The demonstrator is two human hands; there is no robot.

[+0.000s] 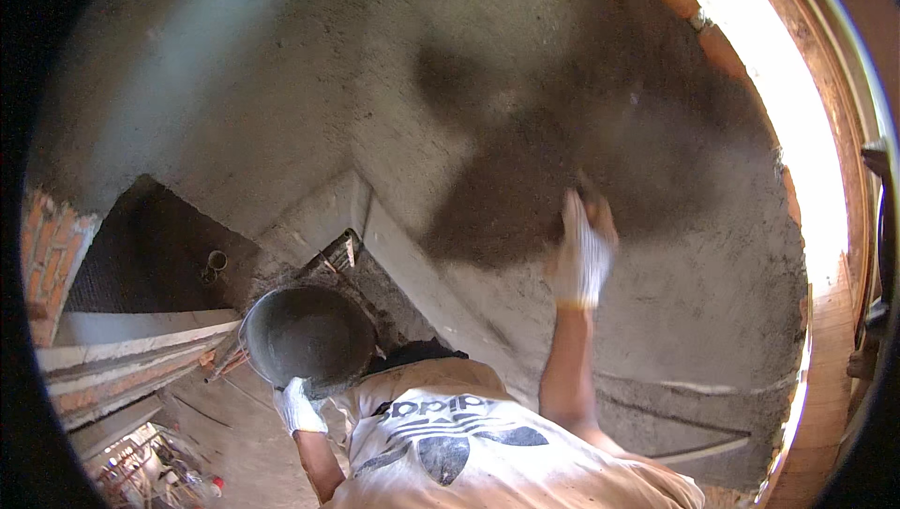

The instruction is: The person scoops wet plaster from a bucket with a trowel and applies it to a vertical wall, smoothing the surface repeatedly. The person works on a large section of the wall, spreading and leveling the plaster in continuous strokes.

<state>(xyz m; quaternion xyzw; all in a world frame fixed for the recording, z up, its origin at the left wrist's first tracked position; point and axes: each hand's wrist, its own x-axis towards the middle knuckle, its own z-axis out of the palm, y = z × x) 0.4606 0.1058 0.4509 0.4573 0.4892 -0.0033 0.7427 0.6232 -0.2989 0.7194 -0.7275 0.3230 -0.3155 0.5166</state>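
Observation:
My left hand (301, 407), in a white glove, grips the near rim of a round dark bucket (257, 329) at the lower left. The bucket is tilted toward me, and grey wet-looking mortar (314, 336) shows inside it. My right hand (583, 261), also in a white glove, is stretched out to a grey plastered wall (675, 321). Motion smears its fingers, so whether they hold anything cannot be made out. Around and beyond that hand, a darker damp patch (506, 190) of mortar covers part of the wall.
A bright opening with a wooden frame (825, 321) curves along the right side. Exposed bricks (52, 251) edge a dark recess (150, 256) on the left. Beside the bucket, a ledge (141, 345) runs leftward. Scattered items (155, 476) lie far below at the lower left.

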